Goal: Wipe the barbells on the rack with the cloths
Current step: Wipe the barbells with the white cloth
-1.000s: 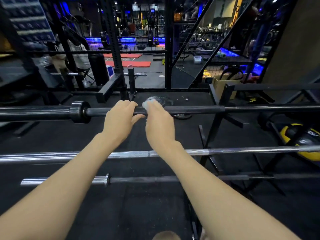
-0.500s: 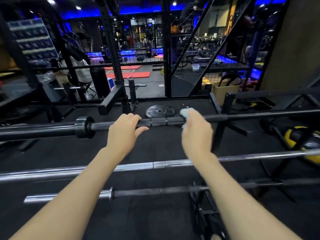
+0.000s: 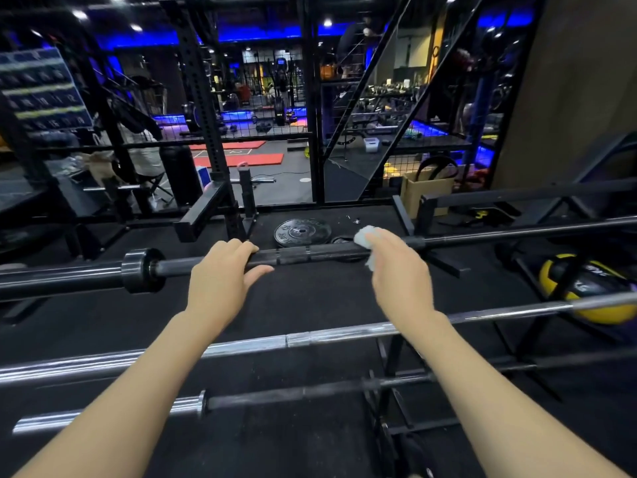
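Presently my left hand [image 3: 224, 281] grips the top black barbell [image 3: 310, 255] on the rack [image 3: 410, 219]; my right hand [image 3: 400, 274] presses a white cloth [image 3: 367, 238] around it. Risk: the bar rolling if my steadying hold slackens.

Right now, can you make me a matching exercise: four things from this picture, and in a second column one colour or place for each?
1. cloth
2. weight plate
3. ball
4. left hand

A. yellow and black
B. flat on the floor behind the top barbell
C. white, under the right hand
D. gripping the top barbell

Pairs: 1-C, 2-B, 3-A, 4-D
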